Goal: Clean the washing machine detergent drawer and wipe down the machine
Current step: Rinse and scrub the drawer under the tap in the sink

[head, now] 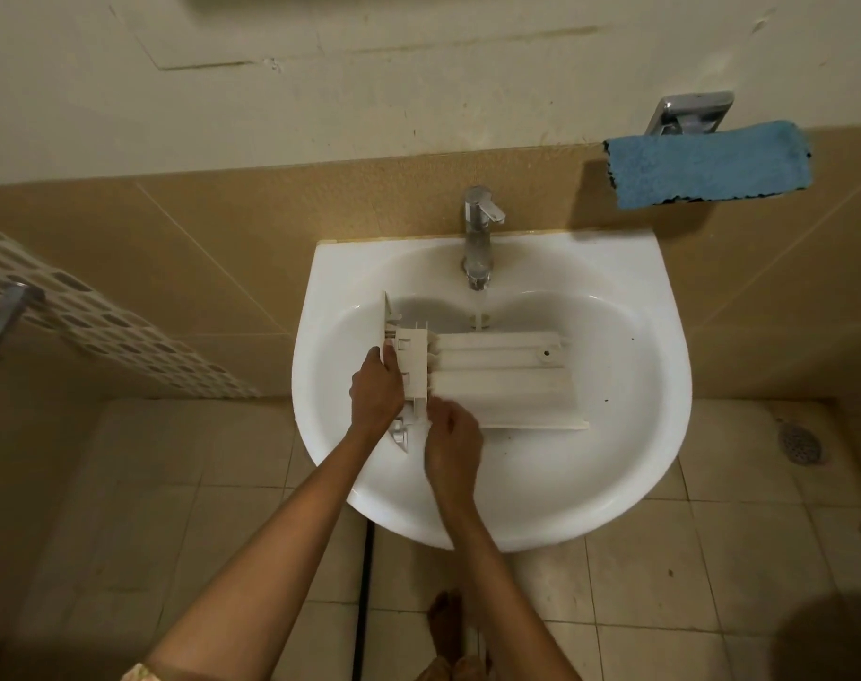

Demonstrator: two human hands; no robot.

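The white detergent drawer [497, 376] lies upside down across the white sink [615, 474], its front panel at the left. My left hand [376, 390] grips the drawer's front end, fingers curled round the panel. My right hand [453, 447] holds the drawer's near edge just behind the front, fingers curled on it. A thin stream of water runs from the chrome tap [478, 238] into the basin behind the drawer's far side.
A blue cloth [708, 164] hangs from a chrome wall holder [688, 113] at the upper right. A floor drain [801, 444] sits right of the sink. Beige floor tiles surround the basin; a metal handle [6, 317] sticks out at the left wall.
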